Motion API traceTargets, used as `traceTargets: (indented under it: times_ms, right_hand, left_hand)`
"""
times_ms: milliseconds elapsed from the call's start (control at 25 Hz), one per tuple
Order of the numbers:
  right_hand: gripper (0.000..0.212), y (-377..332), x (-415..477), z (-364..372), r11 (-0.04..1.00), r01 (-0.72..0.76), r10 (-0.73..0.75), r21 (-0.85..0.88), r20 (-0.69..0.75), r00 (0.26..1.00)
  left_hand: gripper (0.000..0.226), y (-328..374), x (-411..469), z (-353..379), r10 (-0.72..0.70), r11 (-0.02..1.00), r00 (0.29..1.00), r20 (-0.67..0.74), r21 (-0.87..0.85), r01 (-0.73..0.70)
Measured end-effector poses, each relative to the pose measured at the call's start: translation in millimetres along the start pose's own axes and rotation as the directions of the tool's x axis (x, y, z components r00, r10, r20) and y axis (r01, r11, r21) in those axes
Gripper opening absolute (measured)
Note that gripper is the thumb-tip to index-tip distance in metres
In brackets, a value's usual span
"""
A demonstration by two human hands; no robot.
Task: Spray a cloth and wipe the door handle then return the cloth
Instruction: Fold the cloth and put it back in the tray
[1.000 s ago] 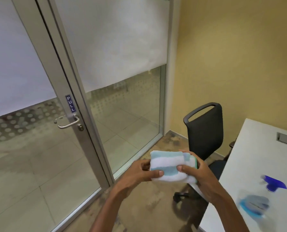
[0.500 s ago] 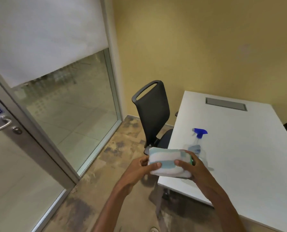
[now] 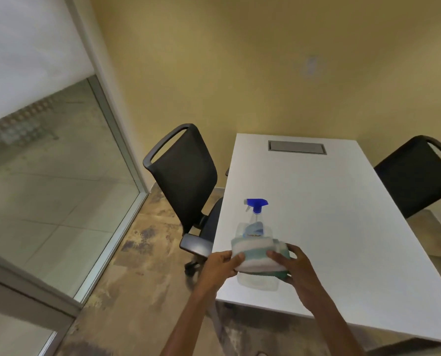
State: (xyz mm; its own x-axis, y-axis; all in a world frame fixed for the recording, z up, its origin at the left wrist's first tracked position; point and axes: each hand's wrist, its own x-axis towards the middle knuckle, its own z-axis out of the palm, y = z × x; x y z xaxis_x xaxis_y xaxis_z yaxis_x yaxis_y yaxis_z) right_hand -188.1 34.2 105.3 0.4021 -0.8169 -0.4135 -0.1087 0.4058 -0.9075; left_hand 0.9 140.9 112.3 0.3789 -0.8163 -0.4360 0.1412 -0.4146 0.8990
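A folded white cloth with teal stripes (image 3: 255,255) is held between both hands over the near left corner of the white table (image 3: 342,227). My left hand (image 3: 220,263) grips its left end and my right hand (image 3: 295,265) grips its right end. Directly behind the cloth stands a clear spray bottle with a blue trigger head (image 3: 255,210) on the table, its lower body partly hidden by the cloth. The door handle is out of view.
A black office chair (image 3: 186,173) stands at the table's left side and another black chair (image 3: 417,173) at its right. A grey cable hatch (image 3: 296,146) sits at the table's far end. A glass partition (image 3: 55,181) runs along the left, with a yellow wall behind.
The view has swung right, away from the door and its handle, toward the table. Both hands, holding the cloth, have come over the table's corner in front of the spray bottle.
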Motion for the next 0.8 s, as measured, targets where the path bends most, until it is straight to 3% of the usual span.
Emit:
traceTargets:
  times_ms: [160,240,320,480,600,680,800]
  right_hand:
    - [0.042,-2.2,45.8,-13.3,0.998,-0.047,0.048,-0.049,0.032,0.998]
    - [0.037,-0.7,65.2,-16.9,0.993,-0.114,0.117,-0.033,0.129,0.985]
    - [0.042,5.5,82.3,-17.4,0.984,-0.175,0.176,-0.024,0.138,0.975]
    - [0.056,30.7,106.4,-11.3,0.980,-0.197,0.195,-0.023,-0.060,0.979]
    - [0.054,44.1,118.8,-9.1,0.956,-0.213,0.147,-0.200,-0.303,0.942]
    - [0.050,49.2,126.7,-6.8,0.906,-0.237,0.108,-0.351,-0.350,0.931]
    - [0.049,54.3,137.6,-1.8,0.849,-0.289,0.149,-0.443,-0.324,0.934]
  left_hand:
    - [0.030,4.7,47.0,14.9,-0.062,0.997,0.998,-0.018,0.048,0.063]
    - [0.032,1.5,63.4,23.2,-0.018,0.992,0.995,-0.097,0.120,0.030]
    - [0.034,-5.9,78.7,29.8,0.025,0.981,0.979,-0.201,0.195,0.015]
    - [0.033,-26.4,105.5,41.8,0.048,0.957,0.945,-0.325,0.286,0.050]
    - [0.041,-35.2,122.8,54.4,0.003,0.935,0.922,-0.388,0.327,0.135]
    - [0.042,-41.5,135.0,59.7,-0.043,0.924,0.913,-0.406,0.331,0.190]
    - [0.036,-46.9,150.5,61.0,-0.051,0.870,0.922,-0.385,0.435,0.230]
